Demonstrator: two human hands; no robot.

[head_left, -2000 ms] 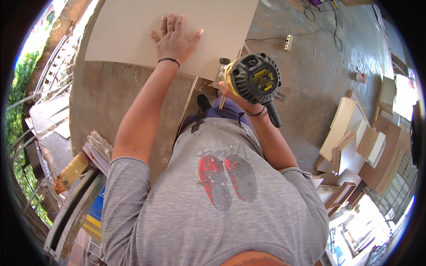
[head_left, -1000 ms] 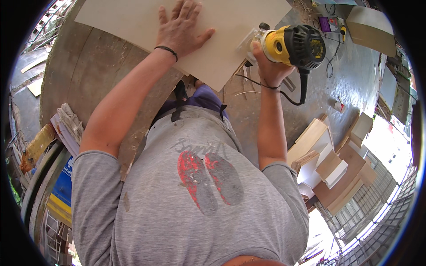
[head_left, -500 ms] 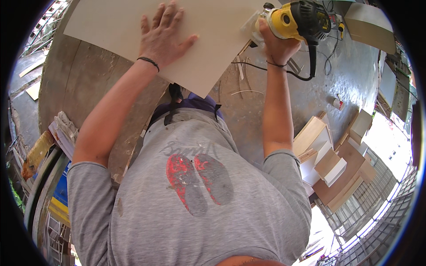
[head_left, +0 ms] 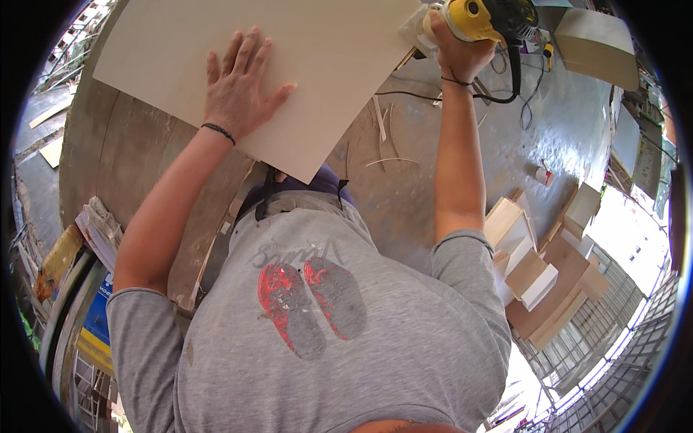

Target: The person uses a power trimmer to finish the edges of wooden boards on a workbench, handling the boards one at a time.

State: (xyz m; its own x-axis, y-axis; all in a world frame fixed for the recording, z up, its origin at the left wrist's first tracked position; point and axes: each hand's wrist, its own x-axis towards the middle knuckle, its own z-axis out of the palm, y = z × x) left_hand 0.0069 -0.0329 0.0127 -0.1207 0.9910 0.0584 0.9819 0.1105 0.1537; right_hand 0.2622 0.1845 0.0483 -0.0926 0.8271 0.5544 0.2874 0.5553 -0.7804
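Note:
A large pale board spreads before me, one corner pointing at my waist. My left hand lies flat on it with the fingers spread. At the board's right edge my right hand grips a yellow and black trim router, its fingers wrapped round the body below the motor. The router's clear base sits against that edge; the bit is hidden. A black cord loops from the router's rear back under my right wrist.
Thin offcut strips lie on the floor beside the board. To the right stand wooden boxes, a small red and white can and a curved-looking panel. A worn brown surface extends under the board's left side.
The board's near corner and my left hand appear lower and further left. The router and my right hand have moved slightly up and to the right, still at the edge.

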